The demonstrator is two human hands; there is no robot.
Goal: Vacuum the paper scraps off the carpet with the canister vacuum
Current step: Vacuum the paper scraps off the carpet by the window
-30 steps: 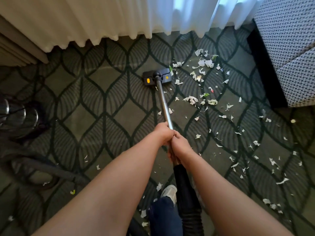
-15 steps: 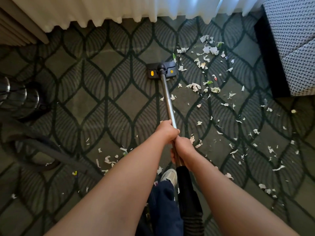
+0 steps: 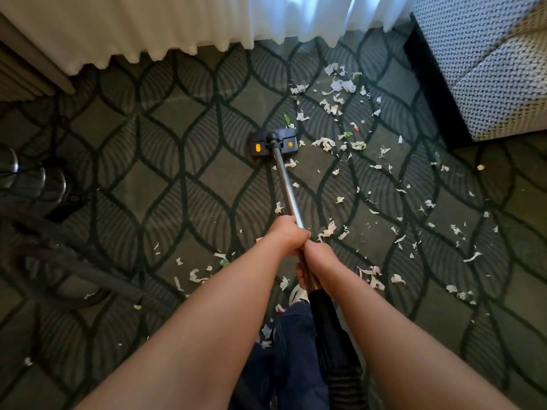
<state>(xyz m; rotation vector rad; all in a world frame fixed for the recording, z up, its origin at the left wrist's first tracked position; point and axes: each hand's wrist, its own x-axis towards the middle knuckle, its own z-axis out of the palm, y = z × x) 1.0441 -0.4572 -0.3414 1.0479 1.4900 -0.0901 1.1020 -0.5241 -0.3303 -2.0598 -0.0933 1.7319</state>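
a dark patterned carpet (image 3: pixel 183 161) of looping leaf shapes fills nearly the whole view. along its far edge hangs a pleated white curtain (image 3: pixel 165 22), its hem just above the pile, and at the upper right stands a piece of woven-upholstered furniture (image 3: pixel 488 69) on a dark base. at the left edge sits a dark rounded body with shiny rings (image 3: pixel 32 179) – too dim and blurred to make out well – and a ribbed grey hose (image 3: pixel 97 273) curves over the carpet below it.

a metal wand (image 3: pixel 285 184) slants from the near centre up to the black floor head (image 3: pixel 272 142), which lies flat on the carpet with two orange marks on top. at the wand's near end a black ribbed cuff (image 3: pixel 325 315) runs down beside a dark blue trouser leg (image 3: pixel 293 350).

both hands are wrapped round the wand, touching each other: the left hand (image 3: pixel 288 232) further up the tube, the right hand (image 3: pixel 318 258) just below it, above the cuff.

the paper scraps (image 3: pixel 325 142) lie mostly to the right of the head and wand, from near the curtain down past the hands; a thinner scatter lies left of the forearms. the toe of a white shoe (image 3: pixel 297 294) shows under the right hand.
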